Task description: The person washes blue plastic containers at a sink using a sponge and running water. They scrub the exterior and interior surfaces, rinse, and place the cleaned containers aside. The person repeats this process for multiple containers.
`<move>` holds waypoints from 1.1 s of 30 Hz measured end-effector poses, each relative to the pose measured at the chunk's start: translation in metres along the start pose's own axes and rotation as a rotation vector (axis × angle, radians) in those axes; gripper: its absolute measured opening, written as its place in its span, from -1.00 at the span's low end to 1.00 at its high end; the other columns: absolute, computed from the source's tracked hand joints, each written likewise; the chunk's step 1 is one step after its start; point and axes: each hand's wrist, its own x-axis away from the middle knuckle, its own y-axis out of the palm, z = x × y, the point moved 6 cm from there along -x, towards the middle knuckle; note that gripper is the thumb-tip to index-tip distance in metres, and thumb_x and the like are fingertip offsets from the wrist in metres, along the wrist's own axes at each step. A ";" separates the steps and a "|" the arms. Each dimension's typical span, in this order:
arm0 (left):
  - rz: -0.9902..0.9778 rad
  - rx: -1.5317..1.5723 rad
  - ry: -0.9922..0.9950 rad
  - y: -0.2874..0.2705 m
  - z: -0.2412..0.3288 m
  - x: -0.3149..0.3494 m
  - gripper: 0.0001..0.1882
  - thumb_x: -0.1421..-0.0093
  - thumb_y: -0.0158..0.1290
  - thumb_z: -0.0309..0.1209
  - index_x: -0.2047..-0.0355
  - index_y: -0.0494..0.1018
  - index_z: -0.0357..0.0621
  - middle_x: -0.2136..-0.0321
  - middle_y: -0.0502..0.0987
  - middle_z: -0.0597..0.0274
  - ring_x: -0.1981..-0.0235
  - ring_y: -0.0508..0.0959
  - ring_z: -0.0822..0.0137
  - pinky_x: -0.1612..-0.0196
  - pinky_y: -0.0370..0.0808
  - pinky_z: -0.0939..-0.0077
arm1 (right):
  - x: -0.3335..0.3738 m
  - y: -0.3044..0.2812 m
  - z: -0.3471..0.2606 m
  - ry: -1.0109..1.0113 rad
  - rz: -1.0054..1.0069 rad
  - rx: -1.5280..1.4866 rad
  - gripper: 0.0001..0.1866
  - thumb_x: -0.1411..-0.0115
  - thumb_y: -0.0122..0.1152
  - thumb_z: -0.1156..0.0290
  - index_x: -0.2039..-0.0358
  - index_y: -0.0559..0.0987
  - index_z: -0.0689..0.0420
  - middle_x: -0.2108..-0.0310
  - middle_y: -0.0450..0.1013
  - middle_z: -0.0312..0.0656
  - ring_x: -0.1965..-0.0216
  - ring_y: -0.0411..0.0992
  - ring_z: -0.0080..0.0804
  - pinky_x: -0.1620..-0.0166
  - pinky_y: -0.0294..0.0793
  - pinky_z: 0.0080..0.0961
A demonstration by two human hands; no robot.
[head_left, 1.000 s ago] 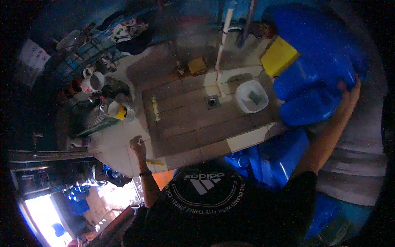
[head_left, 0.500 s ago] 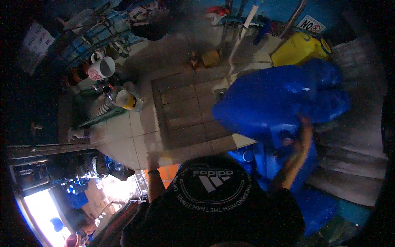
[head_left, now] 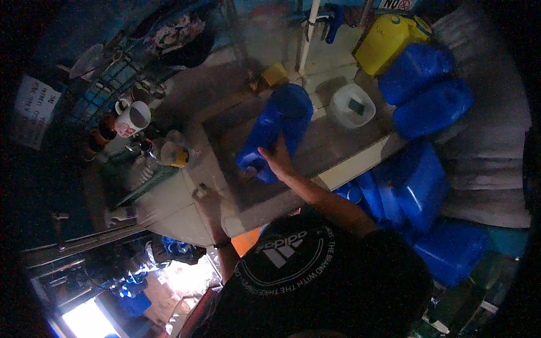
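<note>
A blue plastic jerrycan (head_left: 282, 115) lies tilted over the tiled sink (head_left: 225, 197), its mouth end toward me. My right hand (head_left: 277, 159) is closed on it near that end; part of the grip is hidden. To the left, my left hand (head_left: 207, 204) is over the tiled edge of the sink. Its fingers are drawn together around something small and dark, too unclear to name. A white plastic tub (head_left: 353, 106) with a dark green piece in it stands right of the jerrycan.
Several other blue jerrycans (head_left: 434, 107) and a yellow jerrycan (head_left: 385, 44) stand at the right. On the left are a white mug (head_left: 133, 119), a clear cup (head_left: 172, 153) and a green dish rack (head_left: 143, 186). A yellow block (head_left: 275, 74) sits behind the sink.
My right hand has brought the blue jerrycan leftward from the right side to over the sink. The white tub has come into sight. The view has turned somewhat.
</note>
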 end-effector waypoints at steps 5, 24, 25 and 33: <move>-0.234 0.434 0.140 0.038 0.182 -0.029 -0.49 -0.15 0.07 -0.46 -0.09 0.16 -0.22 0.32 0.48 0.12 0.32 0.53 0.37 0.33 0.53 0.49 | 0.009 -0.026 -0.054 -0.316 0.171 0.744 -0.18 -0.16 0.19 0.25 -0.27 -0.04 0.28 -0.15 0.16 0.04 -0.19 0.13 -0.18 -0.23 0.07 -0.27; -0.002 -0.387 1.003 0.247 0.319 -0.019 -0.75 0.10 0.08 -0.53 0.33 0.49 -0.10 0.28 0.47 0.13 0.19 0.45 0.07 0.16 0.46 0.24 | -0.021 -0.194 -0.068 0.077 -0.118 0.387 -0.52 -0.15 0.14 0.26 -0.08 0.35 0.09 0.36 0.41 -0.14 0.33 0.40 -0.28 0.25 0.41 -0.32; 0.043 -0.380 1.054 0.245 0.319 -0.015 -0.77 0.09 0.06 -0.54 0.34 0.49 -0.11 0.28 0.47 0.13 0.19 0.46 0.07 0.17 0.46 0.25 | -0.020 -0.192 -0.069 0.145 -0.138 0.358 -0.54 -0.16 0.13 0.26 -0.06 0.36 0.10 0.37 0.42 -0.12 0.34 0.40 -0.26 0.25 0.40 -0.30; 0.017 -0.629 0.951 0.265 0.315 -0.019 -0.75 0.01 -0.03 -0.54 0.26 0.44 -0.15 0.28 0.42 0.10 0.19 0.42 0.08 0.15 0.42 0.24 | -0.048 -0.171 -0.039 -0.360 -0.112 0.542 -0.70 -0.26 -0.05 0.40 0.02 0.39 0.19 0.28 0.45 0.08 0.25 0.44 0.02 0.24 0.40 -0.17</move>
